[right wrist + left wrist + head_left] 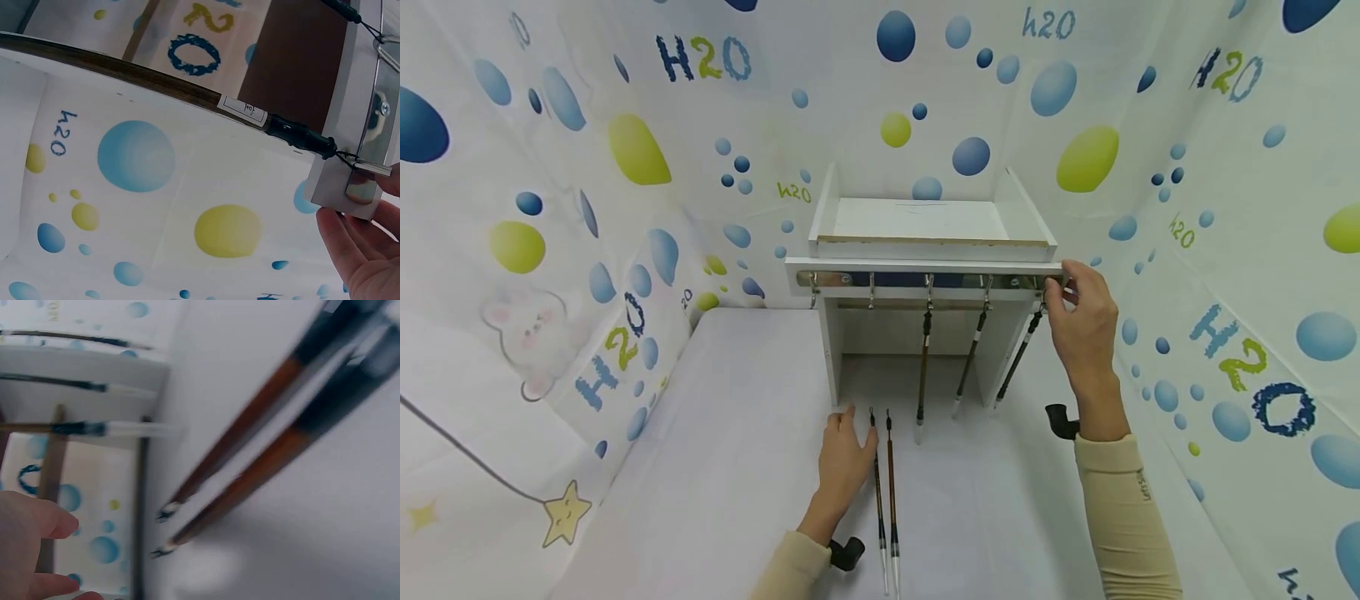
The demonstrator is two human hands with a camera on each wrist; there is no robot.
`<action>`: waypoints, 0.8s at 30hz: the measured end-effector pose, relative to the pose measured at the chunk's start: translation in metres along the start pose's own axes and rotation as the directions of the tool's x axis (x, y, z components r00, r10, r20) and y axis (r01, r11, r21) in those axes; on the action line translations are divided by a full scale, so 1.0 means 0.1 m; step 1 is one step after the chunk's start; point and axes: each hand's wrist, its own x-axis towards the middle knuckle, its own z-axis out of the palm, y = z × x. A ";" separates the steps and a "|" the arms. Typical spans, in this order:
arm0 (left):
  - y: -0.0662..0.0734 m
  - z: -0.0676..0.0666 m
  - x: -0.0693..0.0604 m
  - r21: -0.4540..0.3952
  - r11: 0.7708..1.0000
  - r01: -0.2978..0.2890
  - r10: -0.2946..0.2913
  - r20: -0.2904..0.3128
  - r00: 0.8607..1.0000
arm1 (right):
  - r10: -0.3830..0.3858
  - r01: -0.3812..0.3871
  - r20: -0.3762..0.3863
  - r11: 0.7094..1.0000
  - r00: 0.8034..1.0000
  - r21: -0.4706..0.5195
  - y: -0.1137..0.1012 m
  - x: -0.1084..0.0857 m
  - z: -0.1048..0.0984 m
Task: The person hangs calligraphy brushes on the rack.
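Note:
My right hand (1084,325) pinches the right end of the hook rail (898,280), its fingertips (331,228) against the white board beside the last hook. A brush (156,81) hangs by a loop from that hook. Two more brushes (923,367) (972,362) hang from hooks to its left, tips down; the two leftmost hooks carry no brush. My left hand (844,462), fingers spread, is just left of two brushes (879,500) (892,500) lying side by side on the white surface. Whether it touches the nearer one cannot be told. Both lying brushes show in the left wrist view (240,419) (269,462).
Behind the rail stands a white shelf unit with an open tray top (917,221) and an open compartment (898,333) below. Its side panels reach down to the white surface (737,417). A patterned sheet (722,167) surrounds the back and sides.

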 end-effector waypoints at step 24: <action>-0.21 0.50 -0.29 0.072 0.997 -0.014 0.024 -0.131 0.991 | 0.003 -0.003 0.002 1.000 1.000 -0.013 0.03 0.01 0.02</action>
